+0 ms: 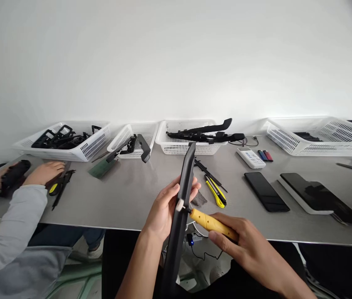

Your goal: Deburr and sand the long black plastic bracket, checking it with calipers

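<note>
- A long black strip [186, 178] slants up over the middle of the near edge of the desk [126, 199], its upper end pointing toward the far edge.
- Of the two hands, the left hand [162, 209] has the strip between its thumb and curled fingers.
- The right hand [241, 241] is wrapped round the handle of a yellow-handled tool [209, 222]; the tool's pale tip is at the strip, though whether it touches cannot be told.
- Just beyond the strip, set in from the near edge, lie a yellow box cutter [216, 191], a thin black part [207, 171] and a grey scrap [199, 199].
- Along the far edge, the middle basket [190, 149] bears black parts [207, 133] that jut past its rim.
- Toward the desk's right end are a white box [250, 158], lighters [265, 155], a black phone [266, 192] and another basket [313, 148] at the far edge.
- Toward the left end, two more baskets line the far edge; nearer, a co-worker's hand [44, 172] rests by a dark part.
</note>
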`<act>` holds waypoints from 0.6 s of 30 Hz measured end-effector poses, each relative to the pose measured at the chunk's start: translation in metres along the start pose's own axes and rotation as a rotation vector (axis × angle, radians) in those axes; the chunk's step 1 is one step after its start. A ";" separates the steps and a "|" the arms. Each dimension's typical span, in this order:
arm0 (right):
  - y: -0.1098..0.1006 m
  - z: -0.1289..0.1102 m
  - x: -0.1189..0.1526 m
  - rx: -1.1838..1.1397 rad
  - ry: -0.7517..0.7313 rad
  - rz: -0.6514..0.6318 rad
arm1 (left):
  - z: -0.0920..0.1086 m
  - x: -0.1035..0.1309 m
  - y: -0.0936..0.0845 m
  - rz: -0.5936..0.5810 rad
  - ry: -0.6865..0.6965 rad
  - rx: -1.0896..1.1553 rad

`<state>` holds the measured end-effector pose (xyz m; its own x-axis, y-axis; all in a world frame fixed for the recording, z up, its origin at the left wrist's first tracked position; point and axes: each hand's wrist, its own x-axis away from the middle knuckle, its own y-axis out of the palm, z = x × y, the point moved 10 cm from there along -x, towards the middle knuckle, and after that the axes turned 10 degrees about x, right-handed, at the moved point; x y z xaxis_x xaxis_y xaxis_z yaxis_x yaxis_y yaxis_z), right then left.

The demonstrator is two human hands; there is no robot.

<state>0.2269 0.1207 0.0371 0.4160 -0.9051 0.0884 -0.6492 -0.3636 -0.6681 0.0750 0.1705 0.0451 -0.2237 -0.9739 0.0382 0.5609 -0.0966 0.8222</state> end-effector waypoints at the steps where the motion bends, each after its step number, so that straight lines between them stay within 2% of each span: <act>1: 0.002 0.000 0.001 0.010 0.001 -0.013 | 0.000 -0.002 0.000 0.012 0.010 0.027; 6: 0.008 0.000 0.006 0.008 -0.006 -0.092 | 0.000 -0.012 -0.004 0.096 0.015 0.108; 9: 0.009 0.001 0.009 0.006 0.004 -0.097 | 0.002 -0.016 -0.010 0.186 0.012 0.164; 14: 0.016 0.008 0.020 -0.025 0.040 -0.142 | 0.007 -0.019 -0.020 0.335 0.008 0.280; 18: 0.022 0.015 0.028 -0.033 0.073 -0.205 | 0.010 -0.022 -0.026 0.402 0.012 0.343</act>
<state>0.2344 0.0908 0.0136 0.4953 -0.8244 0.2739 -0.5764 -0.5478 -0.6063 0.0575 0.1965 0.0291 -0.0337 -0.9227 0.3840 0.3074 0.3561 0.8825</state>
